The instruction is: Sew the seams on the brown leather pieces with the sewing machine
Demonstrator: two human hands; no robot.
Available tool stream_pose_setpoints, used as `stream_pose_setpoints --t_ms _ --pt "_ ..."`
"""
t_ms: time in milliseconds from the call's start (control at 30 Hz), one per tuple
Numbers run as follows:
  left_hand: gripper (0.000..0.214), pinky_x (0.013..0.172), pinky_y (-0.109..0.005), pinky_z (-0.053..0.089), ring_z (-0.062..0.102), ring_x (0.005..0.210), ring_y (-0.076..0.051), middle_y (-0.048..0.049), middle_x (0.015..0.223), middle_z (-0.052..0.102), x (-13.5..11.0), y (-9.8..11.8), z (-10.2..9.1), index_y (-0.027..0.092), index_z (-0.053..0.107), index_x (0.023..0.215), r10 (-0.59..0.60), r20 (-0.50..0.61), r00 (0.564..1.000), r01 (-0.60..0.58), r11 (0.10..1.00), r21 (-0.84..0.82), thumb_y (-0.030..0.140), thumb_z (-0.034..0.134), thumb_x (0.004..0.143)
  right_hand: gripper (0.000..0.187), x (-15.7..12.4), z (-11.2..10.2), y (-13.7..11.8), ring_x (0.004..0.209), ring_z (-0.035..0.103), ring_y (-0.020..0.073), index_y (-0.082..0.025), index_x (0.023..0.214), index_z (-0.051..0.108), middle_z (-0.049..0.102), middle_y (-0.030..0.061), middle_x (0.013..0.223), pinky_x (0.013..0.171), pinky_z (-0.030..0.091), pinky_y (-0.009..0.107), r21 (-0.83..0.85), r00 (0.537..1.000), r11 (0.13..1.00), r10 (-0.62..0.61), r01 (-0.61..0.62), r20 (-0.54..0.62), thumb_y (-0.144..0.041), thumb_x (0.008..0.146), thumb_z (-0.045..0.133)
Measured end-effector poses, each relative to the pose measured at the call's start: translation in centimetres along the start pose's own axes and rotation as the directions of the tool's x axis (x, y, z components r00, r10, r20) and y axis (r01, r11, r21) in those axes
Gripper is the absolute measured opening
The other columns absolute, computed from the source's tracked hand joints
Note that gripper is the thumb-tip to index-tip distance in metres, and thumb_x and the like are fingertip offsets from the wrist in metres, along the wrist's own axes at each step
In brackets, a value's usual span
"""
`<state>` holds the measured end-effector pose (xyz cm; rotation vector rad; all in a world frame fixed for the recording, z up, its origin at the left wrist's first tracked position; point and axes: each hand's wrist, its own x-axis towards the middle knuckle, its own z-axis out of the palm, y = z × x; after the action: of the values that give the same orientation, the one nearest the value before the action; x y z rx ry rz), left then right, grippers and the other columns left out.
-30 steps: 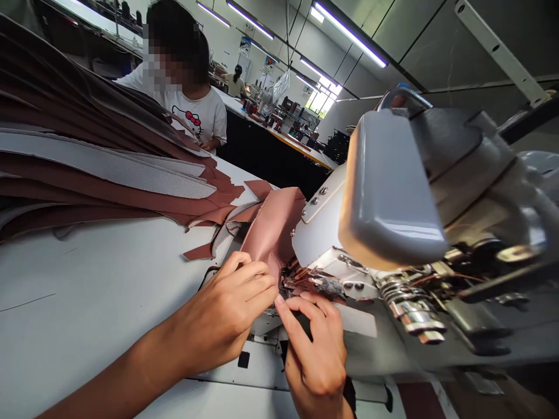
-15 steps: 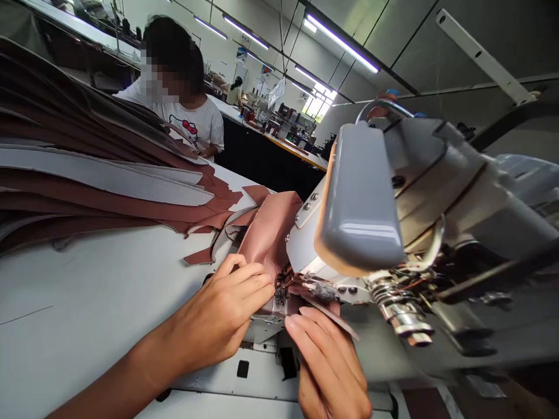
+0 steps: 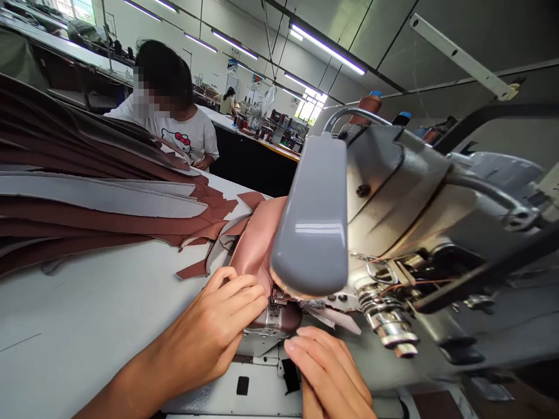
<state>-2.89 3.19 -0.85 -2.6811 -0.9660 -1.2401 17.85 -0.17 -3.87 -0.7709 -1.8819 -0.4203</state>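
Drew the right hand (image 3: 332,372) back from the presser foot (image 3: 274,298) since a second ago, down to the lower right of centre, with fingers together, loosely extended and released. See the sewing machine (image 3: 393,169) farther left in the frame too, with its grey cover (image 3: 314,215) just right of centre. Keep the left hand (image 3: 218,323) left of centre, with bent fingers resting on the brown leather piece (image 3: 251,241); cannot tell whether the hidden thumb pinches it. Find that piece near the centre, partly behind the cover and reaching the presser foot. Notice brown strips (image 3: 144,224) piled at middle left on the white bench (image 3: 96,320), and a person (image 3: 196,131) at upper left
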Motion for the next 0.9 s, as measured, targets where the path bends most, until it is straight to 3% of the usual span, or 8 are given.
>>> stream_pose_setpoints --t_ms 67,200,300,467,600,733,900 --pt "0.042 0.096 -0.04 0.035 0.054 0.103 -0.02 -0.0053 0.1 0.066 0.0 -0.1 0.1 0.014 0.056 0.113 0.002 -0.007 1.0 -0.002 1.0 -0.006 -0.002 0.037 0.08 0.033 0.0 -0.2 0.0 0.089 0.064 0.0172 -0.014 0.091 0.069 0.068 0.0036 0.079 0.07 0.053 0.028 -0.006 1.0 1.0 0.011 -0.011 0.017 0.006 0.074 0.049" --pt "0.041 0.092 -0.04 0.038 0.054 0.102 -0.021 -0.007 0.099 0.066 0.0 -0.3 0.3 0.015 0.057 0.112 0.015 0.005 1.0 -0.015 1.0 0.002 -0.002 0.037 0.08 0.04 -0.5 -0.6 0.1 0.096 0.064 0.0135 -0.018 0.104 0.067 0.07 0.0004 0.094 0.088 0.049 0.026 -0.097 0.995 0.994 0.062 -0.054 0.082 0.007 0.076 0.052" --pt "0.042 0.09 -0.04 0.038 0.055 0.1 -0.021 -0.0066 0.095 0.066 0.1 -0.2 0.3 0.016 0.057 0.111 0.021 0.014 1.0 -0.021 1.0 0.008 -0.002 0.037 0.08 0.043 -0.8 -0.6 0.4 0.097 0.064 0.0128 -0.019 0.108 0.066 0.069 -0.0007 0.099 0.094 0.046 0.026 -0.151 0.997 0.988 0.049 -0.041 0.052 0.007 0.076 0.051" --pt "0.038 0.092 -0.039 0.033 0.053 0.1 -0.019 -0.0044 0.094 0.065 0.1 0.0 0.3 0.015 0.056 0.112 -0.007 -0.006 1.0 0.007 0.999 -0.045 -0.002 0.037 0.083 0.039 -0.7 -0.3 1.1 0.098 0.063 0.0154 -0.016 0.114 0.064 0.068 0.003 0.102 0.093 0.046 0.027 -0.241 0.999 0.971 0.015 -0.004 0.043 -0.001 0.079 0.056" --pt "0.038 0.093 -0.04 0.031 0.051 0.101 -0.019 -0.0047 0.104 0.064 0.1 0.0 0.3 0.014 0.054 0.113 0.007 0.0 1.0 -0.007 1.0 -0.025 -0.002 0.036 0.083 0.037 -0.5 -0.1 1.7 0.1 0.06 0.0166 -0.017 0.12 0.059 0.066 0.0059 0.106 0.09 0.044 0.029 -0.301 0.99 0.954 0.033 0.008 0.133 -0.011 0.084 0.056" --pt "0.037 0.093 -0.04 0.032 0.052 0.1 -0.02 -0.0054 0.103 0.065 0.1 -0.1 0.4 0.012 0.054 0.111 0.022 -0.016 1.0 -0.022 1.0 0.011 -0.002 0.036 0.082 0.033 -0.8 0.1 1.9 0.098 0.06 0.0204 -0.017 0.118 0.06 0.062 0.0107 0.11 0.085 0.047 0.032 -0.326 0.98 0.945 0.056 0.01 0.191 -0.016 0.085 0.056" --pt "0.045 0.096 -0.047 0.03 0.053 0.103 -0.022 -0.009 0.105 0.064 -0.3 0.1 1.0 0.009 0.054 0.114 0.028 0.006 1.0 -0.028 0.996 0.086 -0.005 0.037 0.075 0.027 -0.4 0.3 1.4 0.093 0.061 0.0235 -0.015 0.113 0.061 0.063 0.0135 0.103 0.079 0.051 0.036 -0.349 0.977 0.937 0.102 -0.031 0.185 -0.019 0.088 0.052"
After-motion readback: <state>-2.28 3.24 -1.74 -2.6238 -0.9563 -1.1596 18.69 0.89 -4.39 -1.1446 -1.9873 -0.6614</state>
